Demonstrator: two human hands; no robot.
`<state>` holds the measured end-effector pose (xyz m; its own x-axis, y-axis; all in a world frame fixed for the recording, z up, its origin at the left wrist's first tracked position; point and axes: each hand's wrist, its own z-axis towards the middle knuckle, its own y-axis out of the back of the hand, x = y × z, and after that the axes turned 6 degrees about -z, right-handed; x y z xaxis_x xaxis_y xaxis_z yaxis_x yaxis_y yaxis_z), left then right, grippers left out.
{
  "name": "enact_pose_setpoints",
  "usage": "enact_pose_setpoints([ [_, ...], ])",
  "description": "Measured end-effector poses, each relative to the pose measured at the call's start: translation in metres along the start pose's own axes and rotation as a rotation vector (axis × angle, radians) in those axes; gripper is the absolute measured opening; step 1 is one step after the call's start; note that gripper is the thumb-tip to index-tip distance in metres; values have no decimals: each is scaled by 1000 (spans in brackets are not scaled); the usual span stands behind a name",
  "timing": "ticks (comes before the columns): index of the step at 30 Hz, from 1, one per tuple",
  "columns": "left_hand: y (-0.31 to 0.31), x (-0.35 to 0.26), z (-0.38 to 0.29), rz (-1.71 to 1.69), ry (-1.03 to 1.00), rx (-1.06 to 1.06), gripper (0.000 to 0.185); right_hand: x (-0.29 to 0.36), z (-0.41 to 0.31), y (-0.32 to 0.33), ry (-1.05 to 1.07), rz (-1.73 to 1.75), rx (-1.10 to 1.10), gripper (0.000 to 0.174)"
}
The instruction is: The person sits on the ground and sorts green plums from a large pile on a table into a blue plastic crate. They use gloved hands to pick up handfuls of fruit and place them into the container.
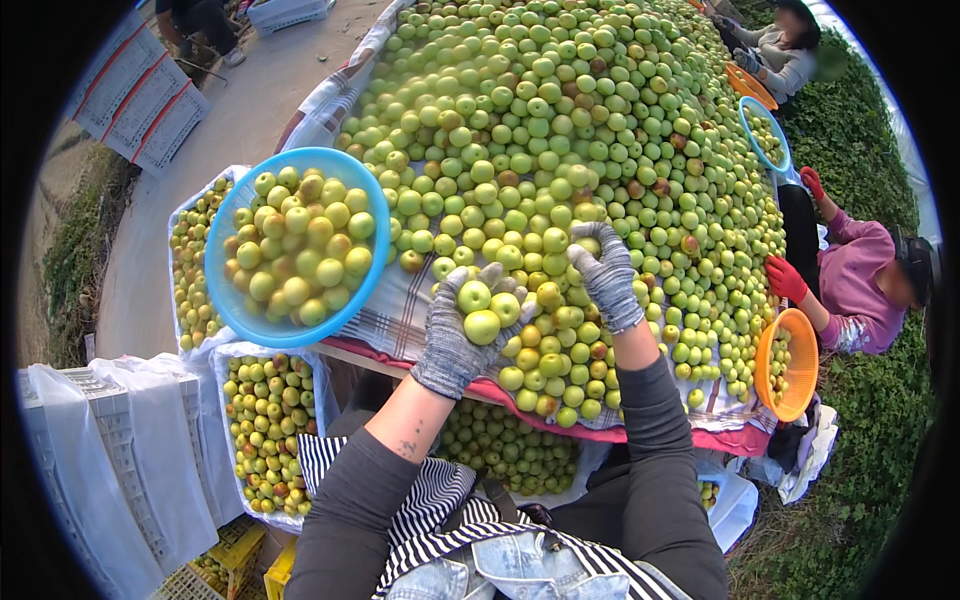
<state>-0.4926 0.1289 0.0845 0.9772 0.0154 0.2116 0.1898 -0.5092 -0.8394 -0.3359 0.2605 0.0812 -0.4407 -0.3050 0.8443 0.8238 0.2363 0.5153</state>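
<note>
My left hand (461, 330), in a grey knit glove, is turned palm up and cradles three green jujube fruits (481, 326). To its right my right hand (606, 274), gloved the same way, curls its fingers around a single green fruit (589, 246), partly hidden by the thumb and fingers. Both hands are over the near part of a large heap of green fruit (540, 112), some with brown-red patches. The heap lies on a plaid cloth (405, 311) with a pink-red edge. Left of my hands, a light-blue plastic basket (379, 225) holds yellow-green fruit.
Lined crates of fruit (270, 427) stand below at my left, beside stacked white crates (120, 435). A co-worker in red gloves (787, 279) sits at the right near an orange basket (806, 367). Another person (780, 56) is farther back. Fruit also lies beneath the table edge.
</note>
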Motion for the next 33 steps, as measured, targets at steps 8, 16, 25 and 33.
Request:
enact_pose_setpoints([
  [8, 26, 48, -16, 327, -55, 221, 40, 56, -127, -8, -24, 106, 185, 51],
  [16, 56, 108, -53, 1110, -228, 249, 48, 49, -199, 18, -519, 814, 151, 43],
  [25, 103, 155, -114, 1479, -169, 587, 62, 47, -318, 52, -540, 1229, 28, 40],
  [33, 120, 219, -150, 1540, 35, 378, 45, 37, -393, 79, -478, 1463, -26, 40],
])
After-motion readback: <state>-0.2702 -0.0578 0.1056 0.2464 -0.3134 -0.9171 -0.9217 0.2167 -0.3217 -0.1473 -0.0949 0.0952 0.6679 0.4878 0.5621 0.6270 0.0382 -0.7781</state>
